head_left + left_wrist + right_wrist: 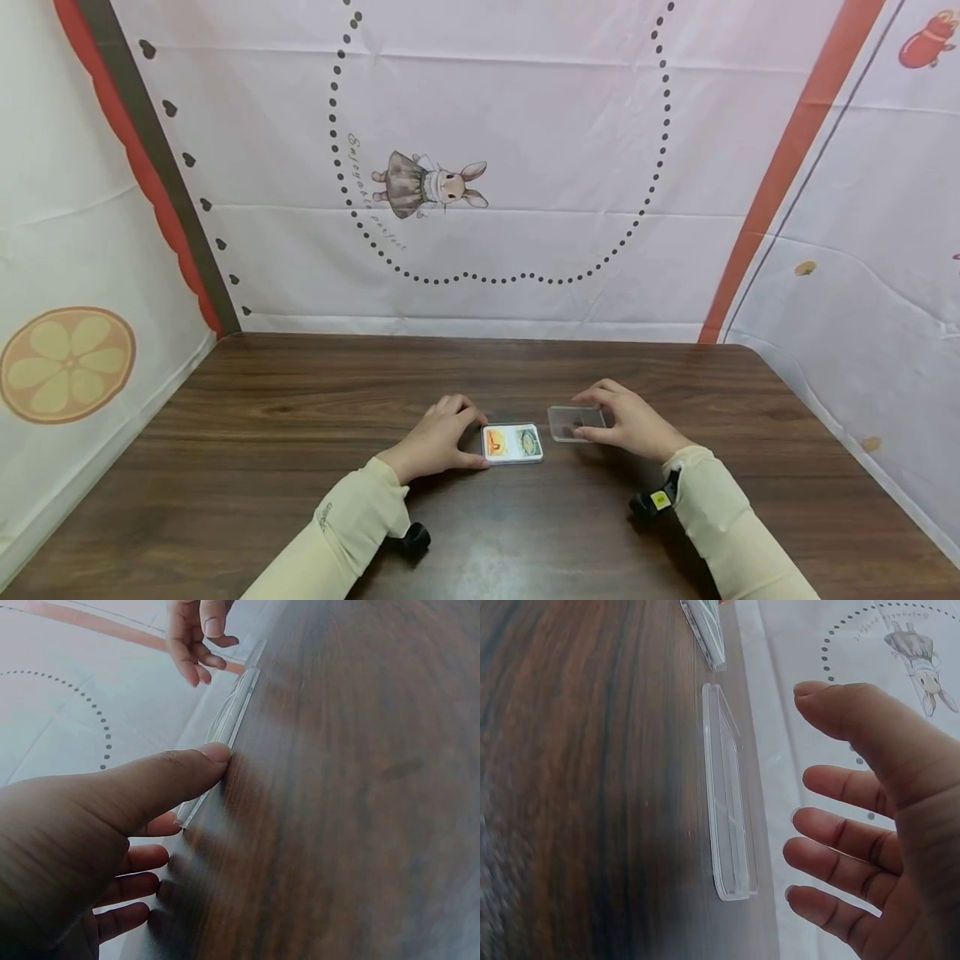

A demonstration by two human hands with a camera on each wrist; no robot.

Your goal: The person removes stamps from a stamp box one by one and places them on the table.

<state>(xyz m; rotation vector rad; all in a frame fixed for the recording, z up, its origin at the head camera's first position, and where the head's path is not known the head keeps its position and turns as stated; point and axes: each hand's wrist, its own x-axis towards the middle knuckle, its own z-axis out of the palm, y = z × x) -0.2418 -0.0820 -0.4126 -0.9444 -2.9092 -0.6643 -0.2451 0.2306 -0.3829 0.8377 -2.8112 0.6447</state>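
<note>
A flat clear case with printed cards lies on the table, the top card showing orange and green pictures. My left hand holds its left end, thumb on the near edge and a finger at the far edge. In the left wrist view the thumb presses the side of the case. Just right of it lies a clear plastic lid. Over the lid's right end hovers my right hand, thumb and fingers spread. The right wrist view shows a gap between those fingers and the lid.
The brown wood-grain table meets a white printed cloth at its back edge. More cloth hangs at the left and right sides. Dark wrist cameras sit below both sleeves, close to the tabletop.
</note>
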